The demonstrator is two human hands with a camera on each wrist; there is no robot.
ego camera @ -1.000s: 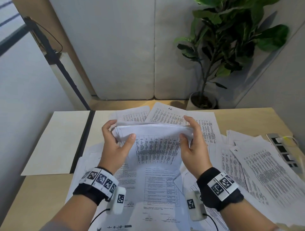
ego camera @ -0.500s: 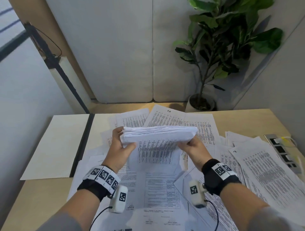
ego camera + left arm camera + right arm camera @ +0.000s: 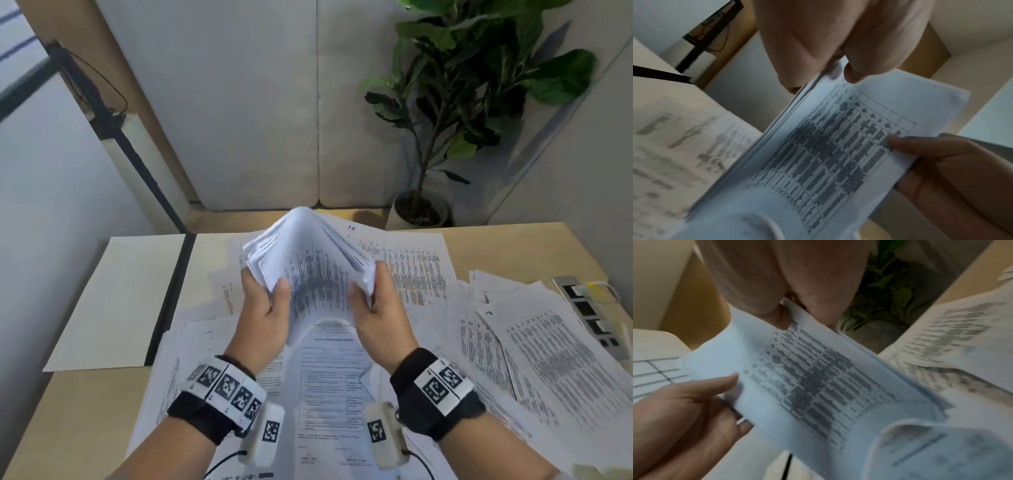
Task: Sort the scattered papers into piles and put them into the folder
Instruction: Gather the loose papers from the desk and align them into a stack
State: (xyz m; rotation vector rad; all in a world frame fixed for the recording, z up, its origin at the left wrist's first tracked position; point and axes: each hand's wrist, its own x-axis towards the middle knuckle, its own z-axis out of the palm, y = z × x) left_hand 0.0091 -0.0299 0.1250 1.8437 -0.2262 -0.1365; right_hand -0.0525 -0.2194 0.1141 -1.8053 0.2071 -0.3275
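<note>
I hold a thick stack of printed papers [image 3: 310, 260] above the desk, bowed upward into an arch with its printed table facing me. My left hand [image 3: 265, 294] grips the stack's left edge, thumb on the near face. My right hand [image 3: 375, 298] grips the right edge the same way. The left wrist view shows the stack [image 3: 838, 146] pinched under my left hand [image 3: 838, 71], and the right wrist view shows the stack [image 3: 807, 382] under my right hand [image 3: 789, 313]. An open cream folder [image 3: 113, 301] with a black spine lies flat at the desk's left.
Loose printed sheets [image 3: 534, 346] cover the desk's middle and right, with a form [image 3: 329, 387] lying under my wrists. A metal socket strip [image 3: 592, 315] sits at the right edge. A potted plant [image 3: 455, 102] stands behind the desk by the padded wall.
The stack went from lying level between my hands to being lifted and bent into an arch. Both hands moved closer together and tilted upward.
</note>
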